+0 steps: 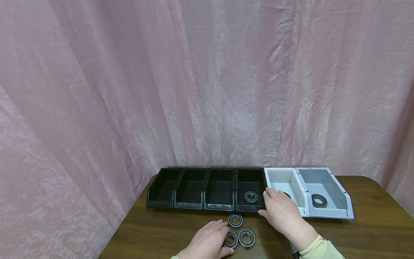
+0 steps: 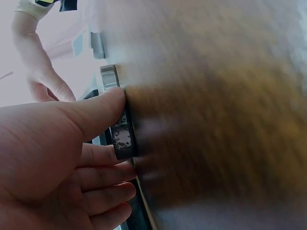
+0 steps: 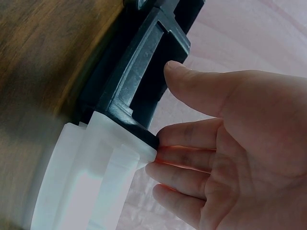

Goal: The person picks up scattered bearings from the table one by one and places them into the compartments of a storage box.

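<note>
My left hand is low over the table, its thumb and fingers around the edge of a ball bearing. In the left wrist view that bearing sits between thumb and index finger, at the tabletop. Two more ball bearings lie close by, one at the back and one to the right. My right hand is over the wall between the rightmost black bin and the white bin. Its fingers are extended with the thumb apart, and nothing shows in its grasp.
Several black bins stand in a row with the white bin and a grey bin. One bearing lies in the rightmost black bin, another in the grey. The right hand partly hides one in the white bin. A pink curtain hangs behind.
</note>
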Demonstrator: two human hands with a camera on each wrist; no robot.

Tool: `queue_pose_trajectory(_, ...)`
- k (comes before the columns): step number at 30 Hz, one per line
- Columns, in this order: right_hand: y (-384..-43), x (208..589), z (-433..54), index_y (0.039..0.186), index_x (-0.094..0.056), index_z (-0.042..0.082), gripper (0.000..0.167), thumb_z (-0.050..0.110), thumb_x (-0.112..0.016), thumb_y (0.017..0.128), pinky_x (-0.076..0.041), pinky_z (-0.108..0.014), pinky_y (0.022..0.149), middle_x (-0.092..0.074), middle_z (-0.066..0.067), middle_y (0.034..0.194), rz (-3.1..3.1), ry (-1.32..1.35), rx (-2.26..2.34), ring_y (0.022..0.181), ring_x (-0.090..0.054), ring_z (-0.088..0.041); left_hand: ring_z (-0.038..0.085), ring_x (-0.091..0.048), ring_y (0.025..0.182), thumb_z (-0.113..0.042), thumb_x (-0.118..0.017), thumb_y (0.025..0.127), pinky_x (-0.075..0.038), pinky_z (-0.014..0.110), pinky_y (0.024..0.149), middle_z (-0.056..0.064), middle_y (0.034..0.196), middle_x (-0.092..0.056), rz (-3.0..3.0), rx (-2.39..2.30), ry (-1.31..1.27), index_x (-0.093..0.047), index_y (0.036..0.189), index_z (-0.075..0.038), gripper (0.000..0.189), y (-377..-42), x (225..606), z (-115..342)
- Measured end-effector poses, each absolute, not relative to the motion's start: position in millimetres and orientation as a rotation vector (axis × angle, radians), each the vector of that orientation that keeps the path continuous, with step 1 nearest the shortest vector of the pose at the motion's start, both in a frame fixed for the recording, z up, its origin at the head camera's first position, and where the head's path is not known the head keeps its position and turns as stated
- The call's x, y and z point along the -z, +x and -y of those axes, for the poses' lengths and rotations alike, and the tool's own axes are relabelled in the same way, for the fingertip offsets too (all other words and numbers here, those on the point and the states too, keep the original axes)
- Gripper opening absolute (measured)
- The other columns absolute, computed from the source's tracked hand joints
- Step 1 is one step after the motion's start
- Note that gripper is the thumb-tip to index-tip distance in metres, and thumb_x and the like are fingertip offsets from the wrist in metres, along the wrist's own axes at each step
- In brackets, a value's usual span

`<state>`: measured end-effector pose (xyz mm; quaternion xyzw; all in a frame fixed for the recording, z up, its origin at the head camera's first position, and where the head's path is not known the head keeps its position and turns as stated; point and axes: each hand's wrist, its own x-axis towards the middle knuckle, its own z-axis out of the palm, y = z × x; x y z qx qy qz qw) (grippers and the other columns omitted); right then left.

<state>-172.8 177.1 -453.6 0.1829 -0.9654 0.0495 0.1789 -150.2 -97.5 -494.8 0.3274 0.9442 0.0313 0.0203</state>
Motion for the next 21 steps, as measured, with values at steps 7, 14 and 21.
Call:
queue_pose_trajectory(7,-172.1,452.4,-176.8,0.126,-0.073,-0.013,0.063,0.036,-0.092,0.090,-0.054,-0.057,0.110,-0.070,-0.028,0.133,2.755,0.511,-0.146,0.127,-0.067,-0.042,0.020,-0.065,0.137,-0.055,-0.084,0.096,-0.050,0.035,0.118,0.003,0.142,-0.073,-2.921,-0.106,1.015,-0.076,0.127,-0.015,0.051,-150.1,494.6,99.9)
queue_pose_trajectory(14,-172.1,452.7,-177.0,0.125,-0.073,-0.013,0.063,0.035,-0.092,0.089,-0.054,-0.057,0.110,-0.071,-0.027,0.132,2.731,0.518,-0.140,0.126,-0.067,-0.042,0.020,-0.065,0.137,-0.055,-0.085,0.095,-0.050,0.036,0.118,0.003,0.142,-0.072,-2.938,-0.125,1.022,-0.076,0.126,-0.015,0.051,-148.2,488.9,101.3)
queue_pose_trajectory(21,-172.3,454.1,-177.1,0.124,-0.073,-0.012,0.063,0.035,-0.093,0.088,-0.055,-0.057,0.109,-0.071,-0.027,0.130,2.713,0.517,-0.136,0.124,-0.068,-0.042,0.021,-0.063,0.141,-0.053,-0.086,0.095,-0.050,0.041,0.120,0.003,0.145,-0.072,-2.912,-0.198,0.965,-0.076,0.128,-0.014,0.052,-148.7,479.2,102.9)
